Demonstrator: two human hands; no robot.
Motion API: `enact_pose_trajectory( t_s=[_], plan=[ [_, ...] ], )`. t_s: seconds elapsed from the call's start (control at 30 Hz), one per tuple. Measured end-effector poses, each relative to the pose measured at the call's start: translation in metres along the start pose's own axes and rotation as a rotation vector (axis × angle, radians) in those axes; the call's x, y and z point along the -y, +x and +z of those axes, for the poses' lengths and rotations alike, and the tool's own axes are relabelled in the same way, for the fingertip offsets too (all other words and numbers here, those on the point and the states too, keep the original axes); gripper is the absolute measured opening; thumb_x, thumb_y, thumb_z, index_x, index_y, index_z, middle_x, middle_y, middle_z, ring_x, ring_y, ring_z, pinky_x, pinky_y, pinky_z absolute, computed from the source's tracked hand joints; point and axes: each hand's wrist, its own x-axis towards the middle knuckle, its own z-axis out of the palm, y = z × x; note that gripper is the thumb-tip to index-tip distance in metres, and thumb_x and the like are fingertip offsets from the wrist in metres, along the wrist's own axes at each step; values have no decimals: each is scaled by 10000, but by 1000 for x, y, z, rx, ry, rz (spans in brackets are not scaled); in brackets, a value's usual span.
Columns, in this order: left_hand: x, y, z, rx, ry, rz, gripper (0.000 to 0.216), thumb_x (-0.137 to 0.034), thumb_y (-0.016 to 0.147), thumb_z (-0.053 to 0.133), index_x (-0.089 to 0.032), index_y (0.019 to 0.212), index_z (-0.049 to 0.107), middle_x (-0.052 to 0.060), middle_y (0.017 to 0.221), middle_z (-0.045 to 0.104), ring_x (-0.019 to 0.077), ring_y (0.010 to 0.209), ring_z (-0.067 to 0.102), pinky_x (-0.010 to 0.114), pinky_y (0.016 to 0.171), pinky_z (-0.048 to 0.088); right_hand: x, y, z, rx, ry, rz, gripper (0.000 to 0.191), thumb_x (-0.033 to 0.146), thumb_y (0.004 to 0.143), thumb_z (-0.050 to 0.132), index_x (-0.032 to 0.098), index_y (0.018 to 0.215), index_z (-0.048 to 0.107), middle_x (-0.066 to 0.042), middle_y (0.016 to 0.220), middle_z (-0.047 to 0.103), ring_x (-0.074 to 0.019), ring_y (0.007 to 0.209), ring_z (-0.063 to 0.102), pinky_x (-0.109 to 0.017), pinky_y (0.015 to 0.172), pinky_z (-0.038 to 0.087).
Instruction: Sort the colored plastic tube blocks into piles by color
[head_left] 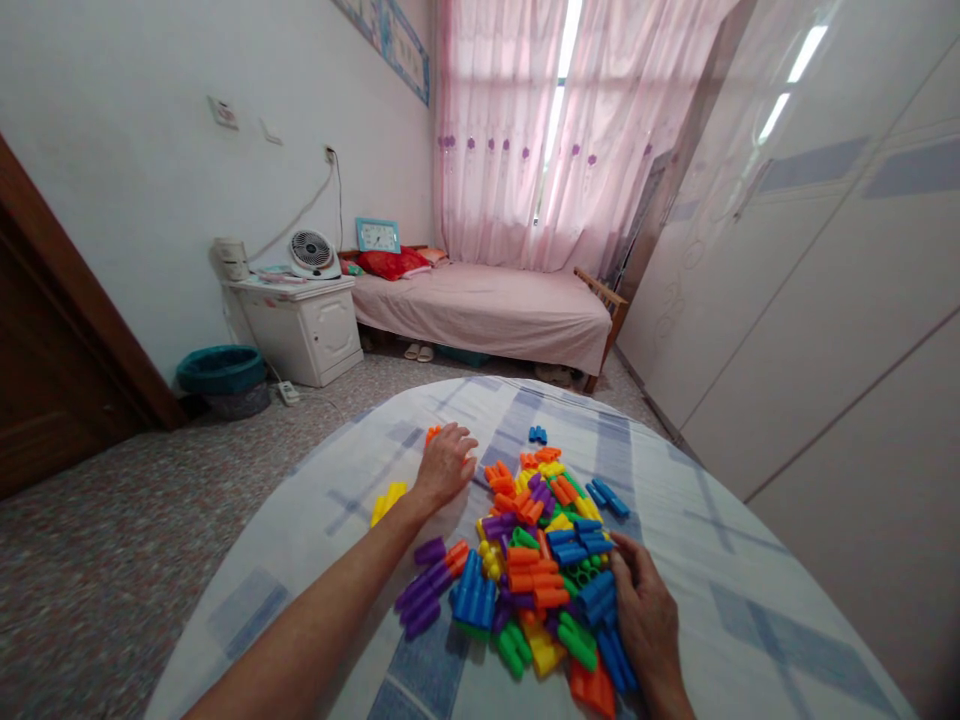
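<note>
A heap of plastic tube-shaped building blocks (536, 560) in orange, blue, purple, green and yellow lies on a cloth-covered surface (712, 560). My left hand (446, 465) reaches forward to the heap's far left edge, fingers curled down near an orange block (433, 433); what it holds, if anything, is hidden. A yellow block (388, 502) lies just left of my wrist. My right hand (649, 615) rests on the heap's right side, fingers bent onto blue blocks (600, 595).
A pink bed (487, 305) stands under a curtained window at the back. A white bedside cabinet (304, 325) carries a small fan (312, 252). A teal bin (223, 378) sits on the floor. White wardrobe doors (825, 260) line the right side.
</note>
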Motion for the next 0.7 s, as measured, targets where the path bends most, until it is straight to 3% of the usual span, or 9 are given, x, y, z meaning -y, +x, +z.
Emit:
enact_pose_trajectory(
  t_s=[0.13, 0.3, 0.43, 0.7],
  plan=[
    [-23, -1, 7, 132, -177, 125, 213, -187, 770, 567, -190, 962, 659, 53, 1040, 629, 180, 1030, 532, 299, 951, 409, -1, 0, 0, -5, -4, -13, 470, 547, 803, 365, 247, 1089, 588, -50, 1072, 669, -248, 985, 615, -341, 813, 450],
    [-36, -2, 25, 194, -61, 37, 89, -193, 752, 578, -174, 812, 642, 63, 926, 621, 196, 931, 543, 314, 853, 441, 1, -1, -1, -6, -4, -5, 465, 544, 800, 380, 249, 1090, 592, -42, 1054, 680, -243, 966, 624, -331, 799, 457],
    [-33, -3, 29, 167, -39, -40, 80, -215, 760, 579, -172, 814, 619, 48, 867, 624, 182, 868, 562, 291, 796, 451, 2, 0, -2, -5, 2, -9, 459, 540, 793, 394, 252, 1084, 601, -36, 1068, 678, -235, 971, 623, -319, 800, 455],
    [-1, 12, -2, 34, 92, -139, 219, -230, 843, 492, -196, 1036, 591, 53, 992, 614, 186, 975, 537, 294, 877, 406, 0, 0, 1, -10, 0, 2, 486, 545, 795, 372, 241, 1099, 597, -55, 1071, 674, -252, 980, 618, -350, 821, 450]
  ],
)
